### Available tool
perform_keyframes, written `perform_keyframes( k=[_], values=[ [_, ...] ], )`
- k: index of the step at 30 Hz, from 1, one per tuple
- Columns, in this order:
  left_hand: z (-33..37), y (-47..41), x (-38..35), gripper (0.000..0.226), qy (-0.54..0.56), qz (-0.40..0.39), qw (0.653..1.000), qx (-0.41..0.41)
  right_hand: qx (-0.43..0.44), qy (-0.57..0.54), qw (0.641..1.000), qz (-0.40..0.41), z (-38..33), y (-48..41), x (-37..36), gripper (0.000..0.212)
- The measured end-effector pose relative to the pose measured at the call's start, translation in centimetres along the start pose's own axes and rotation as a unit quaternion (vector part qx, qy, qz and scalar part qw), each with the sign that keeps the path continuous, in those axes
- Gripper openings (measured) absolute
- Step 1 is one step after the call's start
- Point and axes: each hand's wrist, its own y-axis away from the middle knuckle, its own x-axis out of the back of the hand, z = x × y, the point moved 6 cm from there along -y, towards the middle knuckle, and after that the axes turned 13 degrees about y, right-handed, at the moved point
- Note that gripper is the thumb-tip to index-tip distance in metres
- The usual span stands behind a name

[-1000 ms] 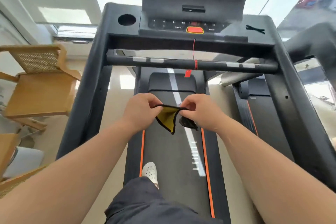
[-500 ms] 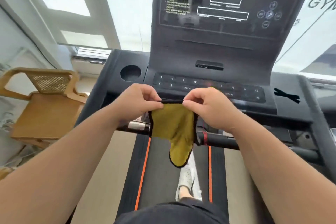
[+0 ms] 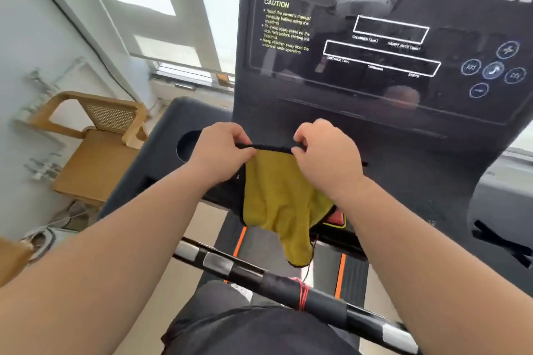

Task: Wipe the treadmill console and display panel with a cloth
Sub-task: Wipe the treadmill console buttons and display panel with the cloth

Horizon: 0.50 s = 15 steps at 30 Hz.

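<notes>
The display panel (image 3: 386, 46) is running off the frame at 12 and 3 o'clock, and its small print is smearing into blur, while the console (image 3: 427, 181) below it is lying partly hidden behind one yellow cloth (image 3: 277, 199). That cloth is hanging with its long axis pointing from 12 down to 6 o'clock, covering most of an orange button (image 3: 336, 217). Two hands are pinching its black top edge, the left hand (image 3: 220, 150) at 9 o'clock and the right hand (image 3: 326, 155) at 3.

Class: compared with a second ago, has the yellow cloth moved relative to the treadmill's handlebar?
Yes. The cloth has gone up and forward: then it hung below the handlebar, over the belt; now it sits beyond it, in front of the console.
</notes>
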Motion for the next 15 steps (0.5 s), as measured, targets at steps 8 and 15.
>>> perform_keyframes(
  k=[8,15],
  values=[
    [-3.8,-2.6,0.0,0.011,-0.065,-0.045,0.996,-0.033,0.079,0.044,0.996,0.027,-7.3,5.0,-5.3,0.032],
    [-6.1,-4.0,1.5,0.038,-0.062,-0.051,0.982,-0.172,-0.067,0.118,0.984,-0.114,-8.3,7.8,-9.6,0.096]
  ],
)
